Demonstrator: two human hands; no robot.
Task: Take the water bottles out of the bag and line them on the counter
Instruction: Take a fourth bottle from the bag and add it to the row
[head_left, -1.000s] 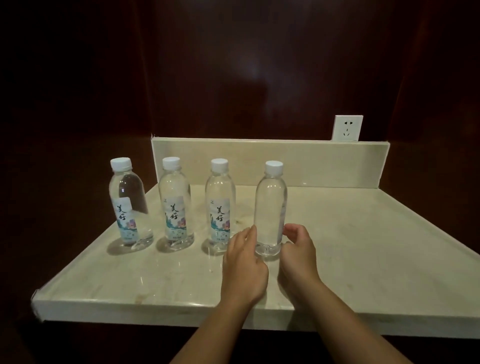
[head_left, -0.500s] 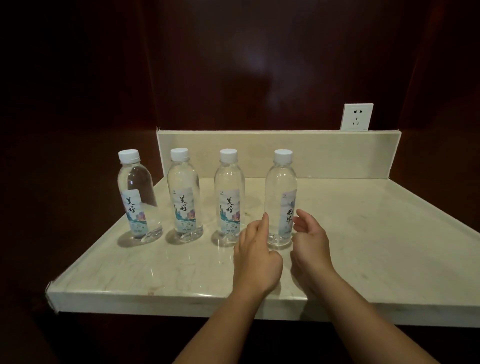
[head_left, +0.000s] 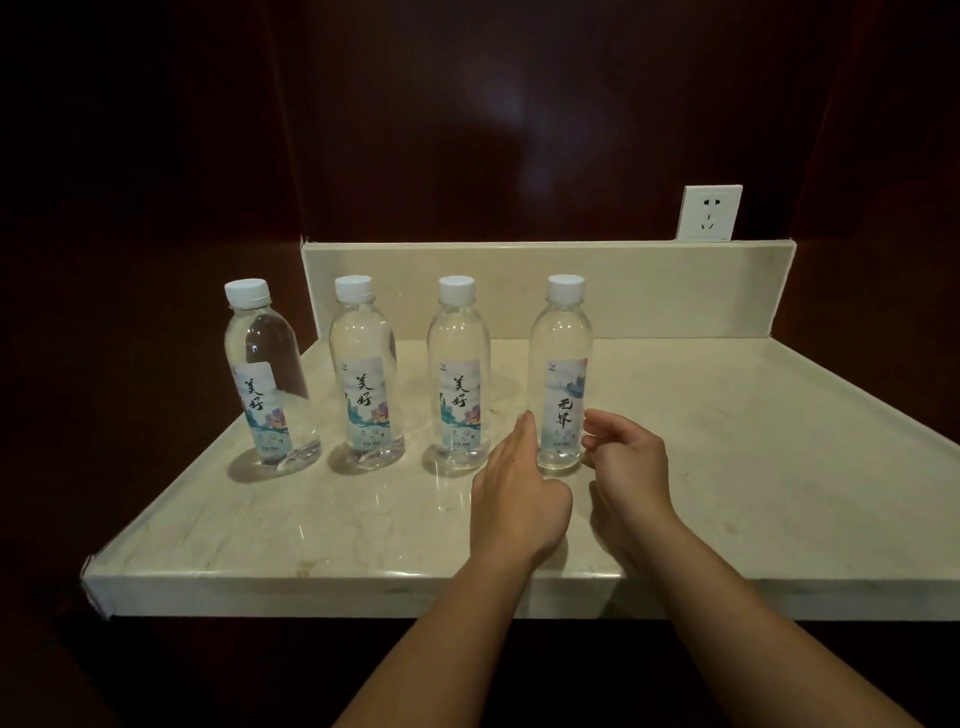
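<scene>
Several clear water bottles with white caps stand upright in a row on the pale marble counter (head_left: 311, 525). From the left they are the first bottle (head_left: 267, 384), the second bottle (head_left: 366, 379), the third bottle (head_left: 458, 379) and the rightmost bottle (head_left: 560, 374), whose label faces me. My left hand (head_left: 517, 499) hovers just left of the rightmost bottle's base, index finger extended, holding nothing. My right hand (head_left: 631, 467) is just right of that base, fingers loosely curled and slightly apart from the plastic. No bag is in view.
A low marble backsplash (head_left: 675, 291) runs behind the bottles, with a white wall socket (head_left: 709, 213) above its right end. Dark wood panels surround the counter. The counter's front edge (head_left: 363, 592) is near me, and bare surface lies right of the row.
The rightmost bottle has been turned so that its label now faces me. Both hands have let go and drawn slightly off its base.
</scene>
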